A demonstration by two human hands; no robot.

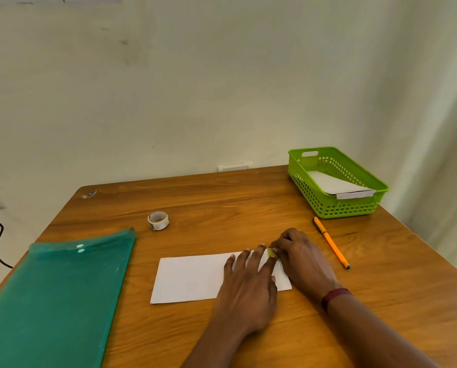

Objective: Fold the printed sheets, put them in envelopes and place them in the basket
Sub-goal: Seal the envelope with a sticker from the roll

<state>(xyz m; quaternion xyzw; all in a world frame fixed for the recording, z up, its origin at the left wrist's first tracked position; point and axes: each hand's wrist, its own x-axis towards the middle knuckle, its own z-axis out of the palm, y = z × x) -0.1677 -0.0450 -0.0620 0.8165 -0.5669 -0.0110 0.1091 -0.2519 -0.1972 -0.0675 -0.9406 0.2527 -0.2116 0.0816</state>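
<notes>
A white envelope (192, 278) lies flat on the wooden table (222, 197) in front of me. My left hand (248, 282) rests flat on its right half, fingers spread. My right hand (301, 257) pinches a small green sticker (272, 253) at the envelope's upper right corner. The green basket (354, 208) stands at the far right corner of the table with a white envelope (336, 183) lying inside it.
A teal plastic folder (57, 301) covers the left side of the table. A small roll of stickers (158, 220) stands beyond the envelope. An orange pen (330, 241) lies right of my right hand. The wall is right behind the table.
</notes>
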